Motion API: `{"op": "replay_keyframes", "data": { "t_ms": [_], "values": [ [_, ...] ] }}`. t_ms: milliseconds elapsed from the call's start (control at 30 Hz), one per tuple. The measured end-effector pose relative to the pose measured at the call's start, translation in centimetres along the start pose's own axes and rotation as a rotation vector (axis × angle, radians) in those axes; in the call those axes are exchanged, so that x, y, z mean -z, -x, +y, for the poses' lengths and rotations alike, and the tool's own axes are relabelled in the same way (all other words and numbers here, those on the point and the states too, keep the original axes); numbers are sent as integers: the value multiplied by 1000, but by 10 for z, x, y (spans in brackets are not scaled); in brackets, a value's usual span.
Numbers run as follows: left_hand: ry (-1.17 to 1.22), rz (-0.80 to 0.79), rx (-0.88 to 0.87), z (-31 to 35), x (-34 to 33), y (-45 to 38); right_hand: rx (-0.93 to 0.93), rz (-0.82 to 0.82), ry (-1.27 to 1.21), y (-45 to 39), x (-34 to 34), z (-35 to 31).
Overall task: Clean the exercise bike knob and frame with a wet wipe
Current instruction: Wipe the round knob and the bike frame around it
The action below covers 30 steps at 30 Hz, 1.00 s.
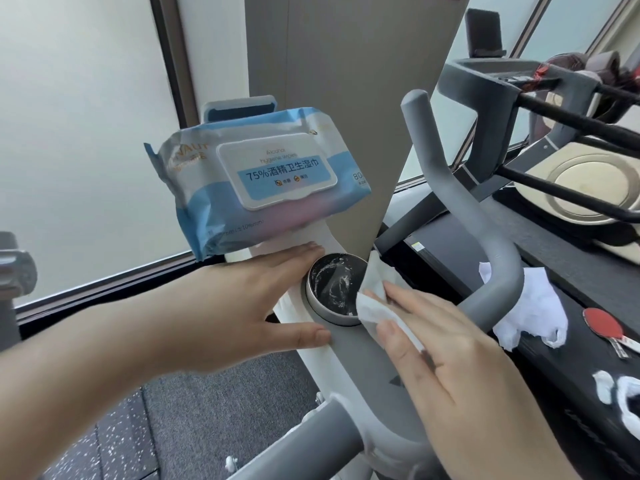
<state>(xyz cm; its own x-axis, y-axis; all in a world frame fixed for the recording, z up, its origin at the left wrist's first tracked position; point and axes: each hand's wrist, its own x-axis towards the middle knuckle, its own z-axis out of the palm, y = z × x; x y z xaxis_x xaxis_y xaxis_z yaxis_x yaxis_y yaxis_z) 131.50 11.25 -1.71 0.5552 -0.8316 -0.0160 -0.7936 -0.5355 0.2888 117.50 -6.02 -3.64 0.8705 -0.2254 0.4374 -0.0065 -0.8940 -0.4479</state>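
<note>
Knob (334, 288) btwn hands, R hand (446, 355) presses wipe (375, 311) beside it

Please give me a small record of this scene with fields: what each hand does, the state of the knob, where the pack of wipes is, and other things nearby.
left hand: open, flat against the bike frame beside the knob
right hand: presses a wet wipe at the knob's right edge
knob: black top, white streaks
wipes pack: on the bike above the knob, lid shut
nearby: crumpled wipe, red paddle
</note>
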Motion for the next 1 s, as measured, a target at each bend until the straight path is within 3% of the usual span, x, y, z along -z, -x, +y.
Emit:
{"op": "replay_keyframes", "data": {
  "t_ms": [67,200,333,600,800,1000],
  "values": [
    [5,-15,17,1,0,0,-5,-20,-21,-1,-4,-1],
    [10,-14,-2,2,0,0,9,7,192,0,-18,-13],
    [7,-8,-5,0,0,0,-23,-18,54,2,-9,4],
    [25,-19,6,2,1,-1,53,-57,148,-12,-21,-10],
    [42,-24,29,3,2,0,82,40,140,4,-12,-1],
    [43,-19,17,5,4,0,60,-59,148,-10,-15,-2]
  ]
}}
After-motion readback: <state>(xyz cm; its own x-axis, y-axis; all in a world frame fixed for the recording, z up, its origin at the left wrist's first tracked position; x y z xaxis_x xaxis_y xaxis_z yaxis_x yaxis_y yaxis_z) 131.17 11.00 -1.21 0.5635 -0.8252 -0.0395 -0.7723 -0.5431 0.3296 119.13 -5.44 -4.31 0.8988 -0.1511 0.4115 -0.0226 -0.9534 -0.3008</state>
